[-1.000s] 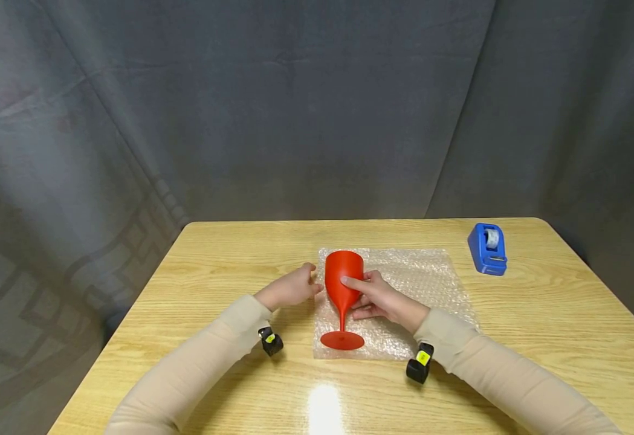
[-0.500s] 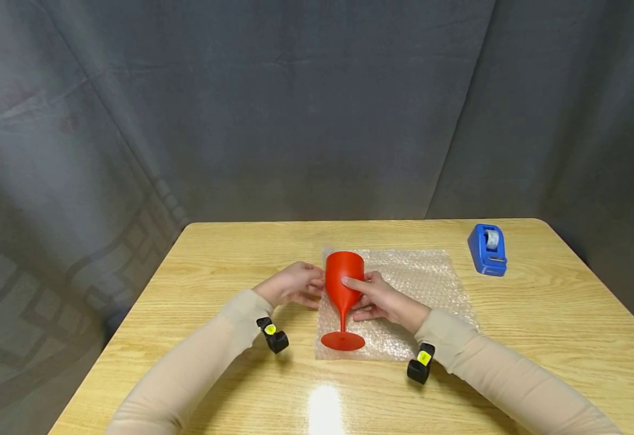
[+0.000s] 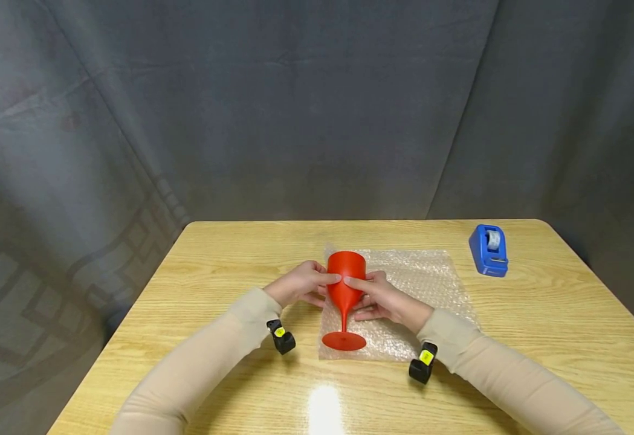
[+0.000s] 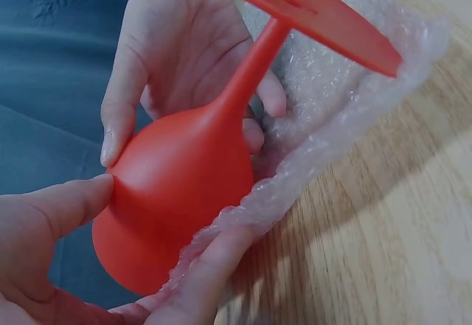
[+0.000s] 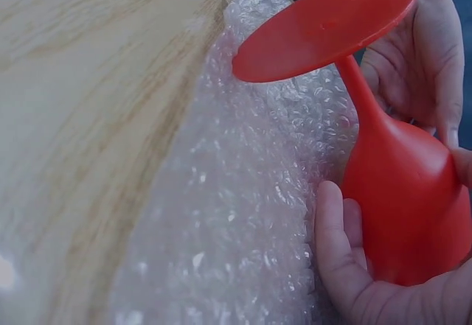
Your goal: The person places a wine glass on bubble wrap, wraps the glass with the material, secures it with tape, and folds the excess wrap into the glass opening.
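A red wine goblet (image 3: 345,296) lies on a sheet of bubble wrap (image 3: 420,272), its round foot toward the person. My right hand (image 3: 384,299) grips the bowl from the right, thumb on top and fingers around the side. From the left, my left hand (image 3: 303,283) rests its thumb on the bowl. In the left wrist view, the left fingers (image 4: 214,266) press the lifted edge of the bubble wrap (image 4: 324,141) against the bowl, so wrap and goblet (image 4: 177,185) are pinched together. The right wrist view shows the right fingers (image 5: 335,236) beside the bowl.
A blue tape dispenser (image 3: 488,251) with a roll of clear tape stands at the back right of the wooden table (image 3: 229,254). Behind the table hangs a dark grey curtain (image 3: 317,121).
My left hand has moved right, lifted the left edge of the bubble wrap and brought its thumb onto the bowl. The right hand keeps its grip on the goblet, nearly still.
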Available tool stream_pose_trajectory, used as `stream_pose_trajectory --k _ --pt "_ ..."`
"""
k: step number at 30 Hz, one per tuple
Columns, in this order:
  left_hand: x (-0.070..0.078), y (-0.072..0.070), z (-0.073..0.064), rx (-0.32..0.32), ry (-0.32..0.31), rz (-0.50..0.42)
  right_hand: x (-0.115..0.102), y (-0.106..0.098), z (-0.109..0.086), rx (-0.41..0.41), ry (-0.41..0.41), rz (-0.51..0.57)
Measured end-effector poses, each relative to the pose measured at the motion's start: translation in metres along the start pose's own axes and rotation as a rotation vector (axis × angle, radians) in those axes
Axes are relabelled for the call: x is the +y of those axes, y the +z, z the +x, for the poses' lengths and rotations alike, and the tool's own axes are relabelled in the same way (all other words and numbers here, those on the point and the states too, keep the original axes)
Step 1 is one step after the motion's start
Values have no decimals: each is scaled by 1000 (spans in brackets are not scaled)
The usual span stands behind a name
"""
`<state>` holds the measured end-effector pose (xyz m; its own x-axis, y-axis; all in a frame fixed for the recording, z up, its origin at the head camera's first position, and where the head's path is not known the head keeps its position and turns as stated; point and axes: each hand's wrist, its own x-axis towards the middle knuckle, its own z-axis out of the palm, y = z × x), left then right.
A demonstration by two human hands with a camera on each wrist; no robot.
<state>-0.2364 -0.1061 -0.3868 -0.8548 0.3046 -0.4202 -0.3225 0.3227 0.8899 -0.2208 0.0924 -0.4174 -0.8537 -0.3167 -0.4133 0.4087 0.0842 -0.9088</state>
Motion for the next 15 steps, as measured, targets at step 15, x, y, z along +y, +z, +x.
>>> stream_pose_trajectory --k 15 --pt "2 3 -1 17 12 38 3 -4 8 44 20 -34"
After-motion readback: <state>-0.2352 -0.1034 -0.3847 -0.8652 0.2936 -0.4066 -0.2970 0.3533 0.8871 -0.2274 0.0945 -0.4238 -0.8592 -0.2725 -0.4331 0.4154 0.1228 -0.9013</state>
